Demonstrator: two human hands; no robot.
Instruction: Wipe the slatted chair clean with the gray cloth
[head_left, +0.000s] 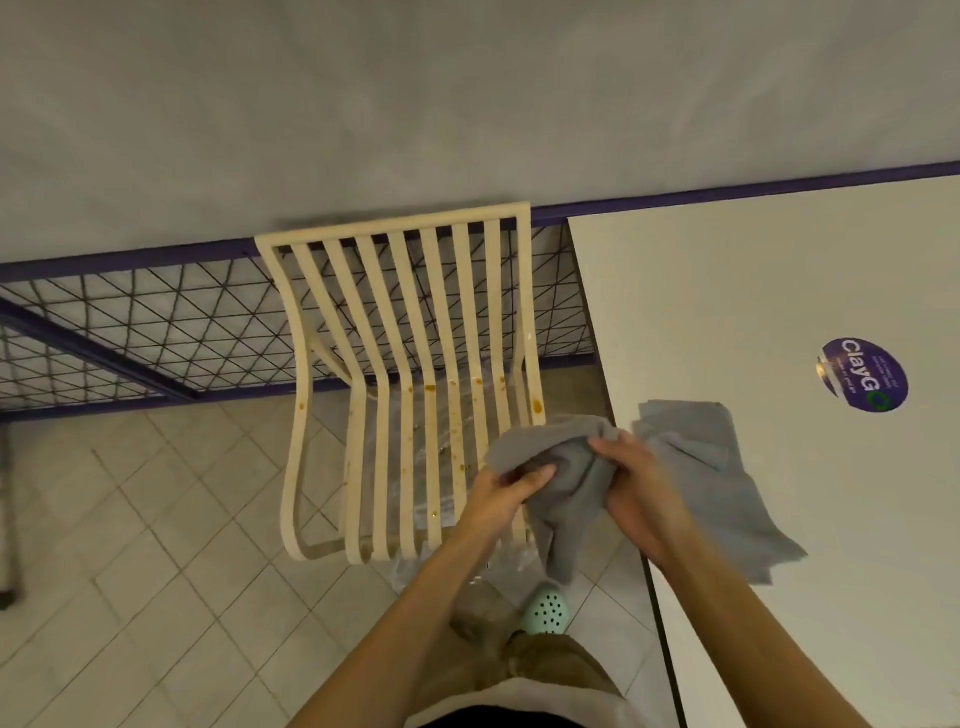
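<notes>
A cream slatted chair stands below me, its back against a wire fence. Orange-brown stains dot the seat slats, mostly on the right side. Both hands hold one gray cloth bunched above the seat's right front corner. My left hand pinches the cloth's left part and my right hand grips its right part. The cloth's lower end hangs down past the seat edge. A second gray cloth lies spread on the white table to the right.
The white table fills the right side and carries a round purple sticker. A purple-framed wire fence runs behind the chair. The floor is pale tile. Clear plastic lies under the chair, near my mint green shoe.
</notes>
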